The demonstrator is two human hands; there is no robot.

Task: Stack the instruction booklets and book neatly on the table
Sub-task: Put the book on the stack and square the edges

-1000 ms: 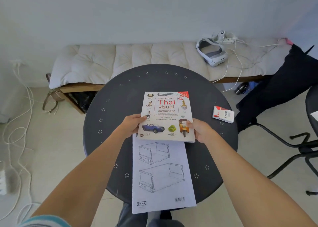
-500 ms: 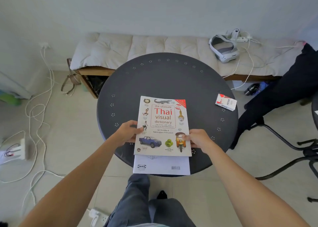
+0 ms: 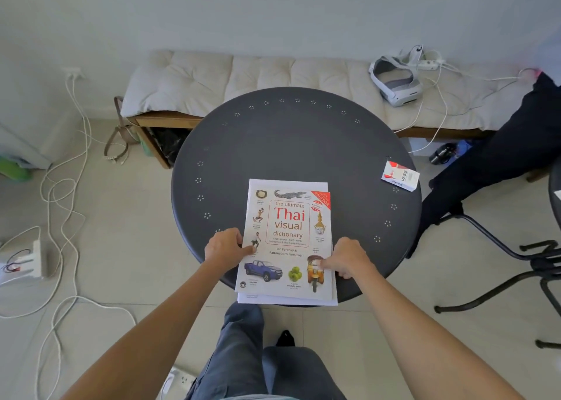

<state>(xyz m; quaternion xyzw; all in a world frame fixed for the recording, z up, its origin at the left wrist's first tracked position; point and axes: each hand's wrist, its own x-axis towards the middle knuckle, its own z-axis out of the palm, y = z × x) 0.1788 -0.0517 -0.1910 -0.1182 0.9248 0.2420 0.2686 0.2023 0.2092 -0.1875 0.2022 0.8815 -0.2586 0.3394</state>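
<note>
The white Thai visual dictionary book (image 3: 287, 235) lies face up on the white instruction booklets (image 3: 288, 183), whose edges show above and below it. The stack rests at the near edge of the round dark table (image 3: 291, 138) and overhangs it slightly. My left hand (image 3: 226, 248) grips the book's left edge, thumb on the cover. My right hand (image 3: 346, 260) holds the right edge, fingers pressing the cover near the tuk-tuk picture.
A small red and white box (image 3: 400, 175) sits at the table's right rim. Behind the table is a cushioned bench (image 3: 243, 78) with a white headset (image 3: 396, 84) and cables. A black chair (image 3: 516, 248) stands at right. Cords trail over the floor at left.
The book has slid toward me over the booklets, which it now covers almost fully. Both hands moved with it. The head view tilted down and back.
</note>
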